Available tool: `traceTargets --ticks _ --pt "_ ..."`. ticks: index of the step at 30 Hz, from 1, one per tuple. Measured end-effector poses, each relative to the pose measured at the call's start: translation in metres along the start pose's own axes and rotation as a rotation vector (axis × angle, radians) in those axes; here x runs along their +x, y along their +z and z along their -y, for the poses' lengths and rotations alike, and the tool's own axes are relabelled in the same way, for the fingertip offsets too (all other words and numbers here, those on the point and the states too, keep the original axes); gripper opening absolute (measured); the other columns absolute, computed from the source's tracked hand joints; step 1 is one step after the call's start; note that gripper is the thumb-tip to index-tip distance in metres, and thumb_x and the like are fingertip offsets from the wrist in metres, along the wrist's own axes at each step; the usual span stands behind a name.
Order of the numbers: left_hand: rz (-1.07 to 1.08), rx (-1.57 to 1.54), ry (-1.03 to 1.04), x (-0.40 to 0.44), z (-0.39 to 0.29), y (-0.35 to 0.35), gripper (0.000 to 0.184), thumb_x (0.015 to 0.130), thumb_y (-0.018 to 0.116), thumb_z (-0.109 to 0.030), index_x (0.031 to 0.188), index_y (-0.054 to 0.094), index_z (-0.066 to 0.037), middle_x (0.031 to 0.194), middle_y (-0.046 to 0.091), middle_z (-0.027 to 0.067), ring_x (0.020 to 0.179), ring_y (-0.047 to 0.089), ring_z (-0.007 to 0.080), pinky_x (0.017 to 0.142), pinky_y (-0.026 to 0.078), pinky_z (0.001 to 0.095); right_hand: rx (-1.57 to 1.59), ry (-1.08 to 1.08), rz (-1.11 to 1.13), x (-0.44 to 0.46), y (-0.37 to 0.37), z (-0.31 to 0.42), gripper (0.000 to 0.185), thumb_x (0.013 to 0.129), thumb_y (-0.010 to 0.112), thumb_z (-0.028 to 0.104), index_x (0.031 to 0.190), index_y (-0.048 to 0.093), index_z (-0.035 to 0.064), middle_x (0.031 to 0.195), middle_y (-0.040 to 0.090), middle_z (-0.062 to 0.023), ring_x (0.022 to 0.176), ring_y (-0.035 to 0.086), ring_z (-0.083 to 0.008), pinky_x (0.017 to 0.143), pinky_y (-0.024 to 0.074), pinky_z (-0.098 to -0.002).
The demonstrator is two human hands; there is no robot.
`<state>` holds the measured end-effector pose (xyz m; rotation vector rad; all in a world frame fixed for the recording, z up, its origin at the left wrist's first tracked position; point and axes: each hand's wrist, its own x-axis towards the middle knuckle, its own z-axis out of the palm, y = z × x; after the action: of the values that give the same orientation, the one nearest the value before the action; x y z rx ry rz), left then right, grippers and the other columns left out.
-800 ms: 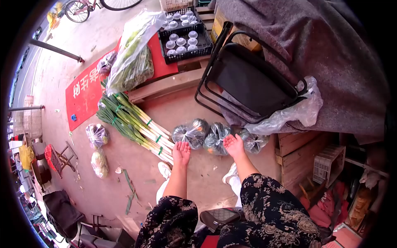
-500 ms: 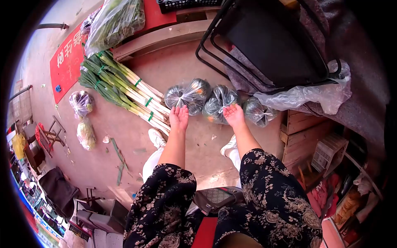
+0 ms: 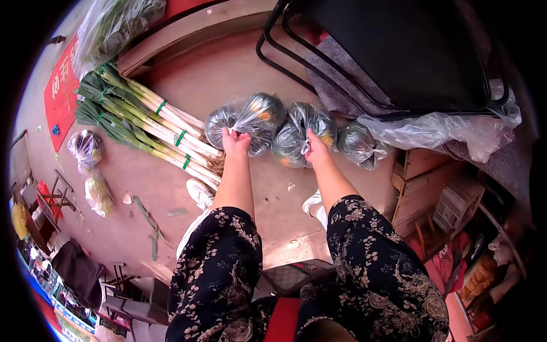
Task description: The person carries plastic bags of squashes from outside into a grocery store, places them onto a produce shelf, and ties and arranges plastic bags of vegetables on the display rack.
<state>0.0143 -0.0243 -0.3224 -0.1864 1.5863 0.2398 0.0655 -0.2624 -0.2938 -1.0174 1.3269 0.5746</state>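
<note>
My left hand (image 3: 236,142) is closed on the gathered, tied top of a clear plastic bag (image 3: 261,114) with dark green, orange-patched round produce inside. My right hand (image 3: 315,149) pinches the twisted top of a second such bag (image 3: 289,149), just to the right. Both bags rest on the floor, touching or nearly so. Beyond my right hand lies a third tied bag (image 3: 358,147), untouched. Bundles of long green onions (image 3: 154,122), bound with green ties, lie left of my left hand, their root ends close to the first bag. The exact kind of produce is unclear.
A black folding chair (image 3: 393,51) lies at the upper right, with loose clear plastic (image 3: 450,134) under its edge. A wooden crate (image 3: 424,182) stands to the right. Two small bagged vegetables (image 3: 98,194) lie on the floor at left. A wooden beam (image 3: 194,28) runs behind.
Both hands have gone from open, palms up, to closed on the tops of the two bags. The view has shifted, so the onions and floor items appear farther left.
</note>
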Motion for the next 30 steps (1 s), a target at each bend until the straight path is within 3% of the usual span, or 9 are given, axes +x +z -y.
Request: traceTargets --ticks 3,5,11,17,18,20,23,29,30 --pt "-0.068 0.041 0.024 -0.007 0.005 0.011 0.035 0.081 0.053 -0.05 0.088 0.051 -0.015 0.083 0.045 0.0 0.072 0.039 0.014 0.071 0.035 0.0307 0.001 -0.025 -0.14 0.017 -0.005 -0.005 0.007 0.079 0.06 0.013 0.079 0.055 0.0077 0.07 0.056 -0.0032 0.059 0.055 -0.0158 0.05 0.0471 -0.0287" --pt "-0.119 0.025 0.014 0.003 0.005 0.009 0.019 0.085 0.052 -0.03 0.071 0.05 -0.017 0.061 0.045 -0.0085 0.058 0.038 0.008 0.054 0.036 0.0277 0.065 -0.079 -0.075 0.045 -0.024 -0.014 0.003 0.08 0.056 0.01 0.078 0.055 0.007 0.07 0.056 -0.0032 0.058 0.054 -0.0146 0.047 0.0436 -0.027" --pt "0.043 -0.145 0.089 0.043 0.006 0.0 0.018 0.085 0.036 -0.021 0.073 0.049 -0.018 0.059 0.045 -0.0069 0.051 0.037 0.0084 0.05 0.029 0.0256 0.066 0.04 0.182 0.013 -0.038 -0.008 0.009 0.083 0.054 0.016 0.078 0.052 0.0084 0.07 0.055 -0.0007 0.054 0.046 -0.0111 0.044 0.0328 -0.0238" --pt "0.108 0.085 0.045 -0.016 0.006 0.016 0.038 0.089 0.031 -0.048 0.079 0.047 -0.015 0.059 0.043 -0.003 0.048 0.036 0.0102 0.048 0.026 0.0266 0.009 0.091 -0.065 0.021 -0.019 -0.016 0.013 0.083 0.058 0.027 0.083 0.052 0.0156 0.07 0.051 0.0031 0.059 0.046 -0.0135 0.054 0.0362 -0.0333" --pt "-0.014 0.151 -0.058 -0.008 0.0 0.018 0.042 0.085 0.035 -0.057 0.076 0.045 -0.017 0.053 0.034 -0.0039 0.045 0.031 0.0105 0.048 0.024 0.0263 -0.04 0.106 -0.087 0.014 -0.019 -0.019 0.013 0.082 0.058 0.028 0.083 0.052 0.0163 0.07 0.051 0.0032 0.06 0.046 -0.0138 0.055 0.0362 -0.0342" --pt "0.018 0.191 -0.107 -0.014 0.003 0.015 0.04 0.085 0.037 -0.056 0.076 0.044 -0.018 0.054 0.033 -0.004 0.045 0.029 0.0103 0.048 0.023 0.0265 -0.116 0.107 -0.138 -0.014 -0.014 -0.02 0.016 0.083 0.058 0.028 0.079 0.05 0.0157 0.064 0.046 0.0027 0.054 0.043 -0.013 0.052 0.0342 -0.0312" --pt "0.105 0.244 -0.053 -0.02 0.0 -0.001 0.03 0.089 0.037 -0.048 0.081 0.045 -0.02 0.058 0.033 -0.0037 0.044 0.027 0.0099 0.048 0.021 0.0267 0.044 0.269 0.175 -0.013 -0.058 -0.028 0.018 0.085 0.055 0.027 0.076 0.045 0.0147 0.057 0.041 0.0016 0.045 0.037 -0.0119 0.047 0.0305 -0.0279" --pt "0.136 0.184 0.036 -0.095 0.005 -0.048 0.022 0.092 0.037 -0.039 0.096 0.044 -0.018 0.06 0.029 -0.0048 0.046 0.027 0.0106 0.047 0.024 0.0282 0.199 0.26 0.032 -0.071 -0.073 -0.035 0.02 0.092 0.04 0.024 0.075 0.04 0.0146 0.052 0.036 0.0028 0.038 0.026 -0.0107 0.045 0.0265 -0.0257" --pt "0.133 0.162 0.015 -0.116 0.005 -0.055 0.018 0.091 0.039 -0.037 0.088 0.044 -0.019 0.055 0.026 -0.0046 0.045 0.025 0.0107 0.047 0.022 0.0279 0.168 0.258 0.039 -0.074 -0.084 -0.032 0.018 0.091 0.041 0.024 0.075 0.04 0.015 0.053 0.036 0.0029 0.045 0.028 -0.0116 0.047 0.0272 -0.0277"
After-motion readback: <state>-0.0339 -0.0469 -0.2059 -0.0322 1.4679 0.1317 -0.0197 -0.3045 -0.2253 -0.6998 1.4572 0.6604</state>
